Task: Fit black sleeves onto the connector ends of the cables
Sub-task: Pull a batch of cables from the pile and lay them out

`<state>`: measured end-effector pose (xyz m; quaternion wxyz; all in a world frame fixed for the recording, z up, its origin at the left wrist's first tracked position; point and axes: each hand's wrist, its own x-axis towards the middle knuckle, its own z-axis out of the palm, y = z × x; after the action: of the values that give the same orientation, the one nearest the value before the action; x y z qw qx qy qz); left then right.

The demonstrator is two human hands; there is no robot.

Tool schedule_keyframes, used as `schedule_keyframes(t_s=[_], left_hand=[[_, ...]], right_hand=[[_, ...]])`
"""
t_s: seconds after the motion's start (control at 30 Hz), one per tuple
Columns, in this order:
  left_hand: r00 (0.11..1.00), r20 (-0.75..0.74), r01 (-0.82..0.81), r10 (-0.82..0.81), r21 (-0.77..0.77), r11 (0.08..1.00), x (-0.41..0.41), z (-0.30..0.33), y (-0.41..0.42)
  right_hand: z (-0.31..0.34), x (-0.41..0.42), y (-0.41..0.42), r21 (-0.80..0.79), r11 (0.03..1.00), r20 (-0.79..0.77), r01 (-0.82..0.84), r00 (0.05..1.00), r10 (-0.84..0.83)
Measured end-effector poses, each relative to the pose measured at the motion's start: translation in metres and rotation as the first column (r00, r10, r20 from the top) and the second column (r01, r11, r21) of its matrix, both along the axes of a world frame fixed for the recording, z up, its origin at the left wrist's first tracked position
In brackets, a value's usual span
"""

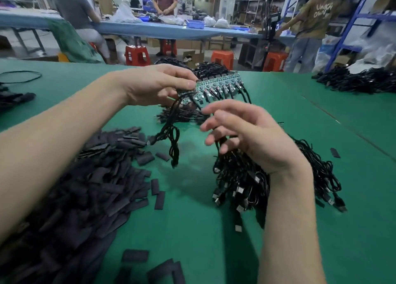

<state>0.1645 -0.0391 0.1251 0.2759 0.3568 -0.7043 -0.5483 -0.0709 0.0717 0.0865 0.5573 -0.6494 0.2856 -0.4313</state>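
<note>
At the centre of the frame the left hand (pixel 156 86) pinches the near-left edge of a green circuit-board strip (pixel 216 86), thumb on top, lifting it off the green table (pixel 192 230). Black cables (pixel 171 138) dangle from the strip. The right hand (pixel 246 133), fingers loosely spread, combs through a cable bundle (pixel 242 183). The heap of black sleeves (pixel 75 187) fills the lower left.

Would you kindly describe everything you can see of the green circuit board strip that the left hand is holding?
The circuit board strip is a long, narrow green panel of small joined boards, held above the green table and tilted. The left hand pinches its near end. Black cables are attached along its lower edge and hang down toward the table. The right hand is below it, apart from it. Finer details are blurred.
</note>
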Motion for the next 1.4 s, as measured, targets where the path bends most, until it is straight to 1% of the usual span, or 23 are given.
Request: schedule_keyframes(t_s=[0.07,0.13,0.2,0.23,0.27,0.3,0.33,0.4,0.47,0.53,0.6,0.63,0.7,0.77,0.8,0.87,0.9,0.97,1.03,1.13,1.23,1.3,1.4], left_hand=[[1.0,-0.009,0.016,-0.015,0.055,0.998,0.012,0.005,0.004],[0.999,-0.023,0.041,-0.039,0.11,0.993,0.023,0.009,0.01],[0.997,-0.007,0.071,-0.07,0.138,0.988,0.034,0.009,0.016],[0.997,0.009,0.08,-0.082,0.149,0.986,0.04,0.007,0.018],[0.997,0.023,0.072,-0.077,0.173,0.982,0.045,0.004,0.02],[0.997,0.033,0.059,-0.067,0.2,0.978,0.051,0.0,0.021],[0.997,0.044,0.047,-0.059,0.234,0.971,0.056,-0.005,0.024],[0.993,0.103,0.02,-0.052,0.288,0.957,0.065,-0.021,0.026],[0.984,0.175,-0.055,-0.004,0.335,0.941,0.072,-0.042,0.03],[0.986,0.164,-0.106,0.04,0.416,0.903,0.079,-0.063,0.031],[0.988,0.157,-0.083,0.013,0.444,0.892,0.083,-0.079,0.032],[0.983,0.184,-0.073,-0.007,0.427,0.901,0.085,-0.085,0.03],[0.941,0.337,-0.13,0.019,0.311,0.941,0.084,-0.092,0.027],[0.84,0.52,-0.2,0.153,0.035,0.979,0.075,-0.097,0.024],[0.79,0.547,-0.243,0.278,-0.137,0.96,0.066,-0.1,0.023],[0.718,0.456,-0.338,0.526,-0.432,0.836,0.042,-0.107,0.023],[0.683,0.402,-0.369,0.609,-0.53,0.764,0.027,-0.112,0.023],[0.601,0.365,-0.375,0.711,-0.657,0.654,-0.005,-0.121,0.024],[0.554,0.369,-0.371,0.746,-0.693,0.618,-0.029,-0.13,0.023],[0.564,0.339,-0.431,0.752,-0.656,0.619,-0.043,-0.144,0.024],[0.556,0.25,-0.533,0.793,-0.625,0.57,-0.043,-0.153,0.027],[0.575,0.197,-0.579,0.794,-0.588,0.565,-0.042,-0.154,0.027],[0.659,0.037,-0.636,0.751,-0.506,0.583,-0.043,-0.152,0.029]], right_hand=[[0.003,-0.003,0.0,-0.058,0.975,0.136,0.213,0.97,-0.204],[0.001,-0.004,-0.003,-0.045,0.905,0.204,0.424,0.89,-0.407],[-0.002,-0.001,-0.007,-0.01,0.8,0.179,0.6,0.788,-0.588],[-0.004,0.0,-0.01,-0.011,0.749,0.137,0.663,0.743,-0.655],[-0.007,0.0,-0.013,-0.015,0.724,0.088,0.69,0.722,-0.686],[-0.009,0.0,-0.016,-0.016,0.737,0.028,0.676,0.737,-0.675],[-0.012,0.001,-0.019,-0.006,0.779,-0.045,0.627,0.778,-0.627],[-0.021,0.003,-0.024,0.056,0.884,-0.2,0.465,0.872,-0.446],[-0.034,0.012,-0.028,0.147,0.935,-0.302,0.322,0.915,-0.267],[-0.05,0.025,-0.035,0.206,0.936,-0.328,0.284,0.922,-0.207],[-0.065,0.039,-0.044,0.249,0.917,-0.301,0.31,0.925,-0.231],[-0.072,0.044,-0.048,0.267,0.903,-0.287,0.336,0.922,-0.259],[-0.085,0.051,-0.055,0.271,0.881,-0.294,0.388,0.905,-0.308],[-0.094,0.054,-0.057,0.279,0.872,-0.298,0.403,0.899,-0.32],[-0.097,0.055,-0.057,0.296,0.867,-0.284,0.4,0.904,-0.32],[-0.099,0.056,-0.057,0.344,0.855,-0.241,0.388,0.917,-0.32],[-0.1,0.056,-0.057,0.366,0.849,-0.216,0.381,0.922,-0.321],[-0.101,0.056,-0.056,0.401,0.839,-0.168,0.369,0.93,-0.328],[-0.101,0.055,-0.055,0.434,0.826,-0.133,0.359,0.933,-0.335],[-0.103,0.052,-0.055,0.492,0.798,-0.094,0.347,0.933,-0.348],[-0.105,0.052,-0.057,0.525,0.777,-0.075,0.348,0.928,-0.365],[-0.105,0.052,-0.059,0.547,0.769,-0.048,0.331,0.929,-0.366],[-0.102,0.051,-0.058,0.614,0.745,0.021,0.259,0.939,-0.344]])
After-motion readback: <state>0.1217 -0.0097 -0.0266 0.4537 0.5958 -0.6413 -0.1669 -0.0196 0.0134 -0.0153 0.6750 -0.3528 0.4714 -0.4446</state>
